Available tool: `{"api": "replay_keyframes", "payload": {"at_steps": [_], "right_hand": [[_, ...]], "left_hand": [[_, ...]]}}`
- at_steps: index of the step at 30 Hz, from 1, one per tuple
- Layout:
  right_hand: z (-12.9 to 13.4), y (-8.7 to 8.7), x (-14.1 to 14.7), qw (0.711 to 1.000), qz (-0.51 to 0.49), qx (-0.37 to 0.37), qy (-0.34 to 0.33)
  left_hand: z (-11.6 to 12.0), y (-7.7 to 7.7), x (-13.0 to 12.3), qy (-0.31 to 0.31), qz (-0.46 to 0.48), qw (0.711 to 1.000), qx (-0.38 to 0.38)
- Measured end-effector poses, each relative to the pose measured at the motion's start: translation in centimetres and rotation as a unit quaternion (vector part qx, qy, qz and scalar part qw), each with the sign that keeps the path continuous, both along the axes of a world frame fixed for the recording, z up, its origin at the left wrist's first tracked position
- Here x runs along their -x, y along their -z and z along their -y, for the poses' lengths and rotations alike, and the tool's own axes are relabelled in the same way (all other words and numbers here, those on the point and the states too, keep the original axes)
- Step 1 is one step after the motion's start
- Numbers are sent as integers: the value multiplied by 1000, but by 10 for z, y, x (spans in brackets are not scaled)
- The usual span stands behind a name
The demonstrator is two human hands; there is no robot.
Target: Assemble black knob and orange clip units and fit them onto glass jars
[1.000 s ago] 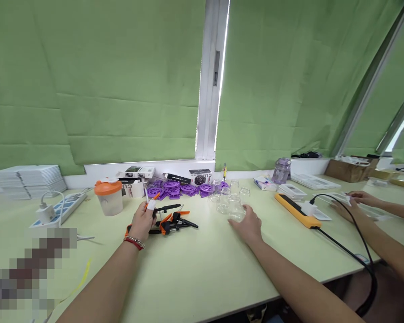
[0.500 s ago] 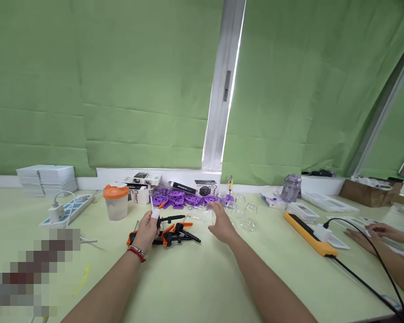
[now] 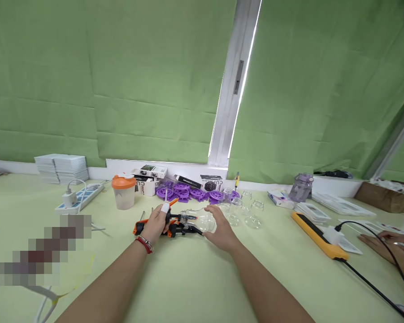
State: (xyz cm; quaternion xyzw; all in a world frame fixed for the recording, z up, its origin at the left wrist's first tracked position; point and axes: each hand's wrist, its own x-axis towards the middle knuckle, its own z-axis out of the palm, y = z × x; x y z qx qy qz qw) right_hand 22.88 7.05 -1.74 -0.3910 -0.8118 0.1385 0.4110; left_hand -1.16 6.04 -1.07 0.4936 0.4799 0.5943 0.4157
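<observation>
My left hand is closed around a black-and-orange clamp-like tool, with a small white piece and a thin upright rod at the thumb. The tool's black, orange-tipped end reaches into the neck of a clear glass bottle lying sideways. My right hand curves around the bottle's rounded base, thumb below and fingers above. Beneath and beside the left hand, more black-and-orange tools lie on the table, partly hidden.
Several clear glass vessels stand right of my right hand. Purple spoked parts and boxes line the back. An orange-lidded cup and power strip sit left; a yellow power bar and another person's hands are right.
My right hand has closed on the glass bottle and brought it toward my left hand. The tool's end is now inside the neck. The view has shifted slightly left.
</observation>
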Motion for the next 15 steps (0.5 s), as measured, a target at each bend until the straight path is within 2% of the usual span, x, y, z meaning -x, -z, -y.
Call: {"api": "replay_keyframes", "payload": {"at_steps": [10, 15], "right_hand": [[4, 0, 4, 1000, 19, 4, -19], [6, -1, 3, 1000, 10, 4, -24]], "left_hand": [[17, -6, -16, 83, -47, 995, 33], [22, -5, -17, 98, -49, 994, 26]]}}
